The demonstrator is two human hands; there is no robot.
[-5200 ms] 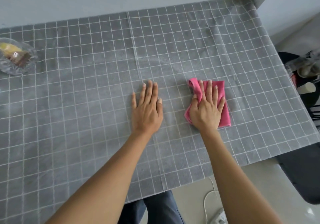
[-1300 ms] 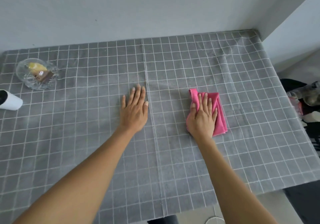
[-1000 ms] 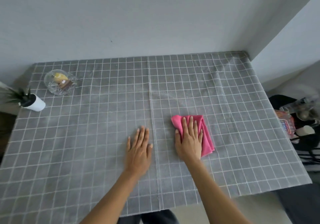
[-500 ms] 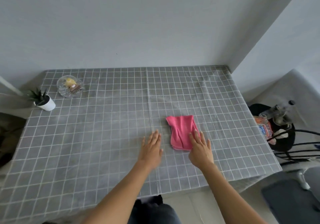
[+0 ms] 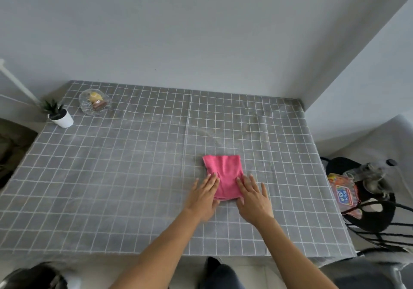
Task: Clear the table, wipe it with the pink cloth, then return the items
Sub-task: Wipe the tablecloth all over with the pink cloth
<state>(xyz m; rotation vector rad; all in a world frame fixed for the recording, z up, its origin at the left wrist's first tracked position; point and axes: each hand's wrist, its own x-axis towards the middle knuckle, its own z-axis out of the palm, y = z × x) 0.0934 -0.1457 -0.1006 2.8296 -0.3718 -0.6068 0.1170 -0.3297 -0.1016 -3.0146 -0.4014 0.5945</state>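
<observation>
Pink cloth (image 5: 223,174) lies folded on the table (image 5: 111,177), long axis running away from you, near end bracketed by your left hand (image 5: 204,196) and right hand (image 5: 253,200), both flat, open, gripping nothing, about equally near.
</observation>
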